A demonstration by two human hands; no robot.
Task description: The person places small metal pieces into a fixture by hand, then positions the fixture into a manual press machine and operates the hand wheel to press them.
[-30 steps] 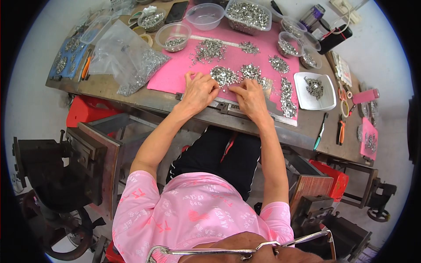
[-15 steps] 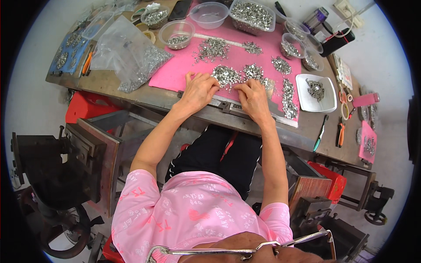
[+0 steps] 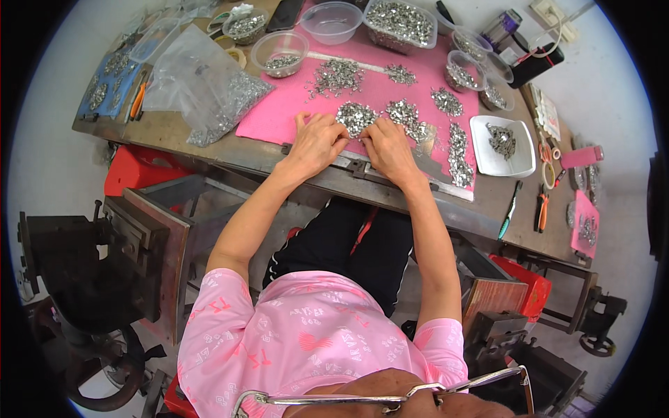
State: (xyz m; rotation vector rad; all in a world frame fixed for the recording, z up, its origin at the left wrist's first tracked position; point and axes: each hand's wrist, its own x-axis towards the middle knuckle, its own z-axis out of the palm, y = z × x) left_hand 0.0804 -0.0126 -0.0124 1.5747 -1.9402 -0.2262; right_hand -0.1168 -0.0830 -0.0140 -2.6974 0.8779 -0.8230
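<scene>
Curling side by side, left hand (image 3: 317,143) and right hand (image 3: 391,149) have fingertips nearly closed; whether they grip anything, I cannot tell. Just beyond, silvery metal pieces (image 3: 356,118) lie heaped on the pink mat (image 3: 277,117), a clear bowl (image 3: 332,25) farther back.

Plain whitish walls (image 3: 45,153) enclose the work area, with a wall socket (image 3: 556,19) at the upper right. A long brown-topped workbench (image 3: 527,216) spans the room, and open drawers jut from its front. Red plastic stools (image 3: 136,171) sit beneath both ends. Dark metal machinery (image 3: 80,265) with a handwheel fills the lower left. Bright, even light falls throughout; the pale floor is barely visible.
</scene>
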